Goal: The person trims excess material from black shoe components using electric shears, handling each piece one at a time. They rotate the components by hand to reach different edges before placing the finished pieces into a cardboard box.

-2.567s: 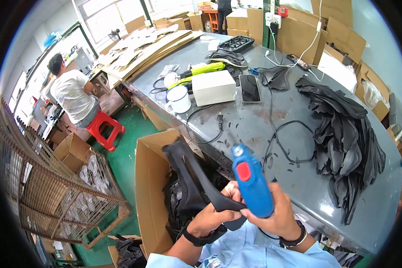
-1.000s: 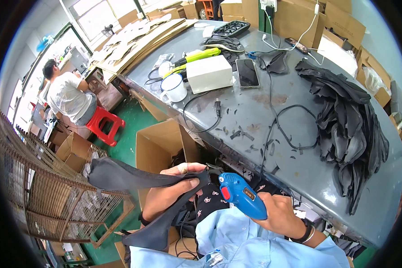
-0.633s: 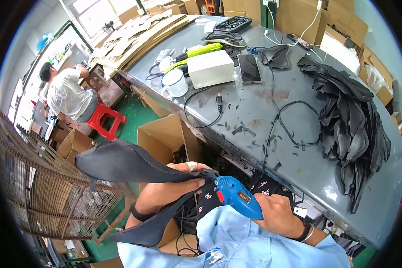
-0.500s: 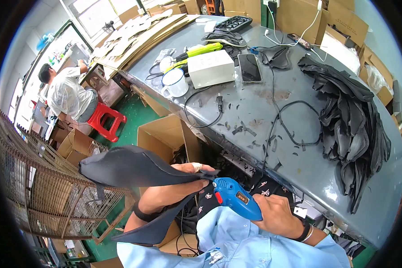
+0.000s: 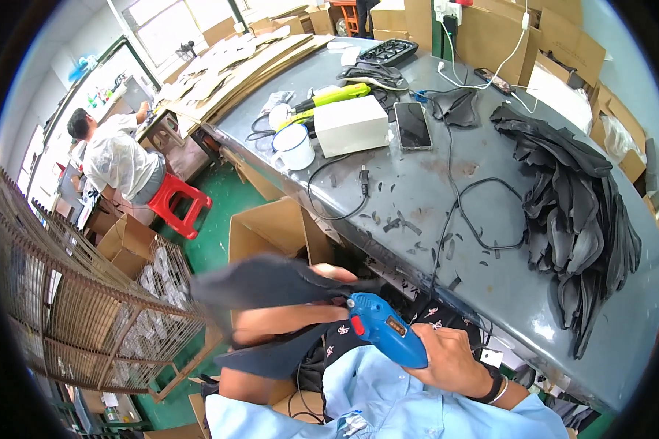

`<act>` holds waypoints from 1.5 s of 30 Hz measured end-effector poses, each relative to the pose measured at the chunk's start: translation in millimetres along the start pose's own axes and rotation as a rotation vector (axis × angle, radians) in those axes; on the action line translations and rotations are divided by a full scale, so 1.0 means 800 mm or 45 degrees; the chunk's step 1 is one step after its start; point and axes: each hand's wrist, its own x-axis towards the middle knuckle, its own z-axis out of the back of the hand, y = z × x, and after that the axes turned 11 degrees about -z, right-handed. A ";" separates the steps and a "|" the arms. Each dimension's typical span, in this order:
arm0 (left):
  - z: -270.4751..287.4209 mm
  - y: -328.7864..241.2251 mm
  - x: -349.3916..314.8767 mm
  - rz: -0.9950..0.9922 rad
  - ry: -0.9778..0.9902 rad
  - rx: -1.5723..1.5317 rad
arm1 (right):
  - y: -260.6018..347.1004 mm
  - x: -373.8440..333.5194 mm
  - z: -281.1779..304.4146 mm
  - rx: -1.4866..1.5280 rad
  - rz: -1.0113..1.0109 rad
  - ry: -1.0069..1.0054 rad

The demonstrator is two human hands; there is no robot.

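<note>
My right hand [image 5: 452, 360] is wrapped round the rear of a blue handheld electric cutter [image 5: 383, 328] with a red button; its head points left. In my left hand [image 5: 293, 322], blurred by motion, is a dark grey curved fabric piece [image 5: 252, 287]. The piece hangs out to the left, with one flap above the hand and another below it. Its right end, between my left fingers, lies close against the cutter's head. Whether the two touch there I cannot make out.
A grey table [image 5: 483, 282] bears a heap of dark fabric pieces [image 5: 571, 205], small dark offcuts, a cable, a phone [image 5: 413, 126], a white box [image 5: 351, 126] and an enamel mug [image 5: 293, 148]. Left are an open carton [image 5: 267, 227], a wire cage [image 5: 95, 314] and a person on a red stool [image 5: 179, 205].
My left hand and the fabric piece have swung, the piece's outer end moving right and slightly down. The cutter and right hand have barely shifted. The whole view has tilted slightly.
</note>
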 end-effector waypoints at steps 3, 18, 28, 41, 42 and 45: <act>-0.009 -0.018 0.003 -0.208 -0.539 -0.432 | -0.004 0.003 0.002 -0.037 -0.059 -0.023; -0.085 0.014 0.014 -0.509 -1.395 -0.627 | 0.000 0.008 0.006 -0.007 -0.099 -0.016; -0.110 0.018 0.017 -0.594 -1.432 -0.701 | 0.022 0.015 0.013 0.146 -0.193 0.072; -0.118 0.006 0.013 -0.450 -1.425 -0.734 | 0.024 0.016 -0.001 0.009 -0.053 -0.144; -0.115 0.004 0.013 -0.449 -1.422 -0.736 | 0.025 0.015 0.000 -0.039 -0.048 -0.153; -0.096 -0.006 0.008 -0.232 -1.235 -0.585 | 0.027 0.013 0.001 -0.125 -0.049 -0.162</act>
